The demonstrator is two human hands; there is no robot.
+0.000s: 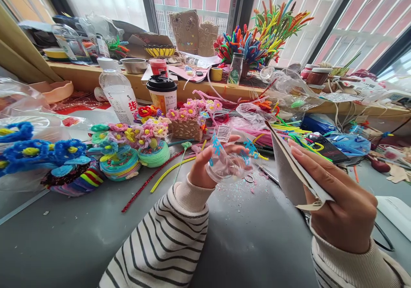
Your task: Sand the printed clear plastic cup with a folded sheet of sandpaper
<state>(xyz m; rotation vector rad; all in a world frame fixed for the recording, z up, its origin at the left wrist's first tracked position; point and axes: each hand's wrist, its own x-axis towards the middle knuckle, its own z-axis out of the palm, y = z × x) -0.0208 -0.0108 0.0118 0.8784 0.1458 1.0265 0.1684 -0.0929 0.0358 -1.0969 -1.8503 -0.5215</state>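
Striped left sleeve adjoins left hand, which grips blue-printed clear plastic container; right hand clasps cardboard piece.

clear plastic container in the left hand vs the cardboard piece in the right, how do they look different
The clear plastic container is see-through; the cardboard piece is opaque.
The container is rounded; the cardboard has flat faces.
The container carries bright blue markings; the cardboard shows dark lettering near its lower edge.
Both are held, one in the left hand, one in the right hand.
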